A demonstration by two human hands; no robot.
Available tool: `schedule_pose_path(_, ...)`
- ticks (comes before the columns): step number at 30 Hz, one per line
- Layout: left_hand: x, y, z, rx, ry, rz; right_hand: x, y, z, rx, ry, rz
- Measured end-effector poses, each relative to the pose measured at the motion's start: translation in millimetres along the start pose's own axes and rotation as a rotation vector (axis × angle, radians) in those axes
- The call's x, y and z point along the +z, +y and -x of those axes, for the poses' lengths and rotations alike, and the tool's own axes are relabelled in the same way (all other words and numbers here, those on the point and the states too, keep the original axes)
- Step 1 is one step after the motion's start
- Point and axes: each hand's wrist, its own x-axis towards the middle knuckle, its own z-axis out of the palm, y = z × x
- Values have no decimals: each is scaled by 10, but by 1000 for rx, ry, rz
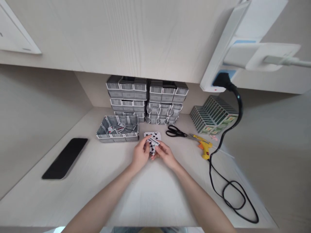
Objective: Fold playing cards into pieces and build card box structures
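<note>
Near the middle of the table, my left hand (141, 151) and my right hand (165, 154) both hold a playing card (152, 146) with black club marks. A narrow strip along its upper edge looks folded over. My left fingers pinch its left side, my right fingers its right side. Just behind lies another card (156, 135) with black marks, face up on the table (150, 197). To the left of my hands stands an open box made of cards (119, 139), with folded card pieces (121, 128) inside.
Stacked card boxes (128, 94) (167, 94) stand at the back. Black scissors (176, 131), a yellow glue gun (206, 148) and its looping black cable (224, 197) are right. A green-striped card stack (216, 113) stands back right; a phone (65, 158) lies left. A power strip (228, 48) hangs above.
</note>
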Motion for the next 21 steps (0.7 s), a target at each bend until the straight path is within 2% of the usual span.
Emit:
schedule_pose_path(5, -17, -1, -27, 34, 52, 45, 4, -26, 19, 69, -142, -174)
schedule_pose_path(9, -25, -2, -43, 61, 53, 101, 15, -48, 38, 77, -172, -231)
schedule_pose_path(12, -23, 27, -36, 125, 36, 76, 12, -58, 36, 85, -163, -188)
schedule_pose_path(17, -49, 76, -27, 287, -21, -30, -5, -78, 15, 47, -64, -101)
schedule_pose_path(21, -85, 58, -43, 309, 8, -89, -6, -94, 11, 71, -60, -103)
